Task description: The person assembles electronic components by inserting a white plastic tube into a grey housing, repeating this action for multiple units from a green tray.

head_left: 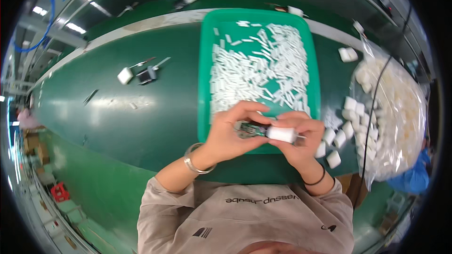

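Note:
Over the near end of a green tray (205, 89), my two hands meet around one small assembly. My left hand (226, 134) has its fingers closed on a small electronic unit with a green circuit board (253, 129). A white, rounded block (281, 134) sits against the board's right end, pinched by the thumb and fingers of my right hand (303, 134). A thin pale pin or wire sticks out past the block's right side. Many short white strips (235, 75) lie loose in the tray beyond my hands.
A clear plastic bag (400, 113) of white blocks lies at the right, with loose white blocks (340, 138) beside it. At the left, a white block (125, 75) and a black unit (147, 75) rest on the green table (165, 113). A dark cable (376, 94) crosses the bag.

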The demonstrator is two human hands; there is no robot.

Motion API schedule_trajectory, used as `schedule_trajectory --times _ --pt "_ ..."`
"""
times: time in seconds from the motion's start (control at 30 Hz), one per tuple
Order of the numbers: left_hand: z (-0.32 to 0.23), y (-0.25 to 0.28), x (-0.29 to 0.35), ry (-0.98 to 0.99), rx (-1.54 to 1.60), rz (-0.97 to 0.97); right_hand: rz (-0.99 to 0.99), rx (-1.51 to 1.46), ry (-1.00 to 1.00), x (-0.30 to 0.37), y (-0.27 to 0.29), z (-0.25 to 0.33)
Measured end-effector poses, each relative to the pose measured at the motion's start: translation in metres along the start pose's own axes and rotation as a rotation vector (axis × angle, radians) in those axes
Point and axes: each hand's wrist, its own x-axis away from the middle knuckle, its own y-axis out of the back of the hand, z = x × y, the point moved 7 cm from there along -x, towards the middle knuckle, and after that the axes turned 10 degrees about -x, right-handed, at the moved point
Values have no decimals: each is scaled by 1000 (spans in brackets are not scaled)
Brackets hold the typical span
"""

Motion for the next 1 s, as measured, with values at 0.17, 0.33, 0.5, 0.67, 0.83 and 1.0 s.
schedule_trajectory --times 0.17,0.33,0.5,0.67,0.83,1.0 --pt "-4 36 -18 75 -59 -6 169 108 -86 0 -1 -14" --pt "42 197 -72 222 -184 -436 385 612 -96 -10 -7 -15" --pt "112 391 -86 388 -197 -899 514 789 -141 -5 -9 -27" --pt "133 512 -68 226 -723 -1359 633 713 -169 -8 -19 -29" --pt "117 425 -158 440 -1853 -906 685 659 -292 -10 -20 -43" --pt "137 394 -217 381 -1975 -515 716 612 -266 0 -21 -45"
